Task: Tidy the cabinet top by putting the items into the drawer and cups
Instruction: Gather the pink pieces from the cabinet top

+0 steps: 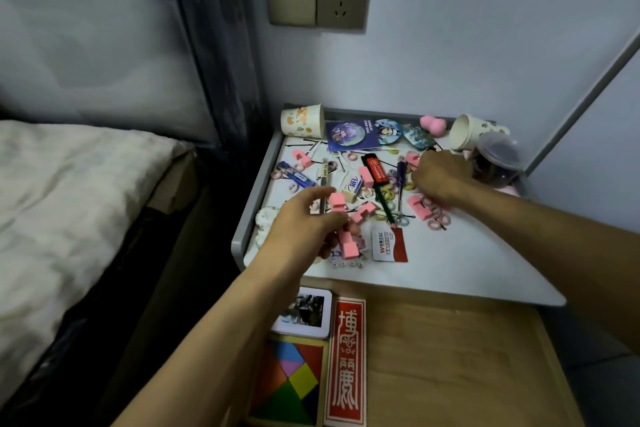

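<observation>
**Head view: left hand loaded with clips, right hand on the hair ties**

Head cam, only view:
- Left hand (pixel 304 218) is over the near-left part of the cabinet top (pixel 467 263). Thumb and fingers are curled in, pinching a pink clip (pixel 336 202). A second clip (pixel 346 246) sticks out below the palm and looks held too, not certain
- Next loose clip (pixel 363 211) lies just right of the left fingertips, almost touching them. Its long axis runs diagonally, up and to the right. Left hand is clearly the nearer one, so a short reach right should do
- Right hand (pixel 440 177) is knuckles-up over the hair ties (pixel 433 208) at mid-right. Its fingertips point down into the pile and are hidden, so can't tell if it's pinching anything
- Tipped cup (pixel 467 133) lies on its side just behind the right hand, mouth facing left and toward the camera. It would need standing up before a drop
- Second cup (pixel 302 120) is in the back-left corner, well away from both hands
- Drawer (pixel 450 357) is open under the near edge, with the left forearm crossing above it

Judgement: early in the job, most clutter is on top
</observation>
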Demonstrator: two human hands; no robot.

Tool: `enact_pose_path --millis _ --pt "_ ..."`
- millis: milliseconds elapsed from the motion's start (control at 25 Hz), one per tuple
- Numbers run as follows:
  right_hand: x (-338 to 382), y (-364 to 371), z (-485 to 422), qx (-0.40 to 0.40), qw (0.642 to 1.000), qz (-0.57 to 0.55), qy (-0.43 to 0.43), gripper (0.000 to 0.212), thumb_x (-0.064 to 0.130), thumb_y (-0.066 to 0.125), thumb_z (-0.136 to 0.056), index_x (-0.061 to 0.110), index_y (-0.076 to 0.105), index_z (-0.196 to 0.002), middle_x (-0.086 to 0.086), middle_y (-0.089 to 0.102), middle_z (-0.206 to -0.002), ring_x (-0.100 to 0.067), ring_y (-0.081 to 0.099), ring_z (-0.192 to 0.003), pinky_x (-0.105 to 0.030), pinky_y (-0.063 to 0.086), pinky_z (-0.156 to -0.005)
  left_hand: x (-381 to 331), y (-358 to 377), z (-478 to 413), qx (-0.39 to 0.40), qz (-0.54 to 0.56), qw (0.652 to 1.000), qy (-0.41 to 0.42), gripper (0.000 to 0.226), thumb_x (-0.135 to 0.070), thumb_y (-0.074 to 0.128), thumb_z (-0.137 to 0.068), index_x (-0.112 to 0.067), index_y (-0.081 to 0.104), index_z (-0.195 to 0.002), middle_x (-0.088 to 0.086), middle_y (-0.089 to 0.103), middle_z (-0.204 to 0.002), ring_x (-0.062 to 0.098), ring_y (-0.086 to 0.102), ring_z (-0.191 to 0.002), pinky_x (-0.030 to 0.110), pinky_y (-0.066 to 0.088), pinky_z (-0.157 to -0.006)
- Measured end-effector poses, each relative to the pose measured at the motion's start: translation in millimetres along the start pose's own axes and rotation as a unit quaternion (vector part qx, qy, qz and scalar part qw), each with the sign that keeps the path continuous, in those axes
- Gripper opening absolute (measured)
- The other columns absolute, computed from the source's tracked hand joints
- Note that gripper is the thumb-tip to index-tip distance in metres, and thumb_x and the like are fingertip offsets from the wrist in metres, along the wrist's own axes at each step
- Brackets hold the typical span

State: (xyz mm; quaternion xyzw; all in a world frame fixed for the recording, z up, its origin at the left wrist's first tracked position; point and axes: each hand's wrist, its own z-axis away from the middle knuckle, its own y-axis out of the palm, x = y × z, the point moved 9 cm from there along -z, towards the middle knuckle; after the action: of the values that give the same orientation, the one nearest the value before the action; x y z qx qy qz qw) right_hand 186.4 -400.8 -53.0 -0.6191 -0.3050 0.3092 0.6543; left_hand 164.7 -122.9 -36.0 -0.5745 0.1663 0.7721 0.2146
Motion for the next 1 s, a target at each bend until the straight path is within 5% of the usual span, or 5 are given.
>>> enact_pose_path --millis 160,280,480,640,1000 --pt "6.1 -20.5 7.5 -0.027 0.999 0.008 -0.017 0.012 0.015 0.046 -0.095 0.011 0.054 -0.088 -0.01 0.062 -0.093 -0.027 0.053 -0.078 -0.033 0.037 -0.067 -3.2 -4.6 -2.0 0.002 0.034 0.999 0.009 0.032 -0.001 0.054 -0.095 -0.016 0.06 -0.122 0.017 0.072 -0.084 0.015 0.054 -0.059 0.024 0.045 -0.053" --pt "18.6 -43.0 34.2 -0.016 0.989 -0.13 -0.073 0.021 0.027 0.044 -0.102 0.011 0.056 -0.096 -0.01 0.062 -0.092 -0.022 0.054 -0.069 -0.033 0.043 -0.061 -0.9 3.9 -1.0 0.025 0.074 0.997 0.005 0.028 0.001 0.053 -0.094 -0.012 0.062 -0.117 0.016 0.07 -0.081 0.017 0.055 -0.058 0.023 0.051 -0.052" --pt "35.5 -55.9 151.1 0.053 0.897 -0.403 -0.175 0.02 0.028 0.043 -0.103 0.029 0.053 -0.086 0.014 0.058 -0.069 0.001 0.051 -0.062 -0.019 0.039 -0.058 4.1 31.9 6.6 0.1 0.107 0.989 0.004 0.02 -0.008 0.061 -0.093 -0.002 0.064 -0.112 0.018 0.068 -0.087 0.019 0.061 -0.063 0.023 0.056 -0.06" --pt "27.0 -32.6 192.1 0.112 0.808 -0.559 -0.146 0.02 0.021 0.047 -0.101 0.024 0.061 -0.088 0.014 0.052 -0.056 0.0 0.042 -0.05 -0.011 0.032 -0.047 9.5 49.7 13.8 0.132 0.109 0.985 0.007 0.024 -0.015 0.057 -0.096 0.003 0.063 -0.111 0.012 0.068 -0.08 0.016 0.062 -0.063 0.022 0.057 -0.062" --pt "19.2 -20.1 187.8 0.161 0.781 -0.588 -0.133 0.021 0.023 0.048 -0.1 0.024 0.067 -0.09 0.01 0.056 -0.057 -0.006 0.041 -0.052 -0.017 0.034 -0.046 16.1 57.7 7.9 0.142 0.061 0.987 0.032 0.029 -0.015 0.054 -0.097 0.007 0.063 -0.114 0.011 0.068 -0.09 0.018 0.058 -0.075 0.021 0.053 -0.065"
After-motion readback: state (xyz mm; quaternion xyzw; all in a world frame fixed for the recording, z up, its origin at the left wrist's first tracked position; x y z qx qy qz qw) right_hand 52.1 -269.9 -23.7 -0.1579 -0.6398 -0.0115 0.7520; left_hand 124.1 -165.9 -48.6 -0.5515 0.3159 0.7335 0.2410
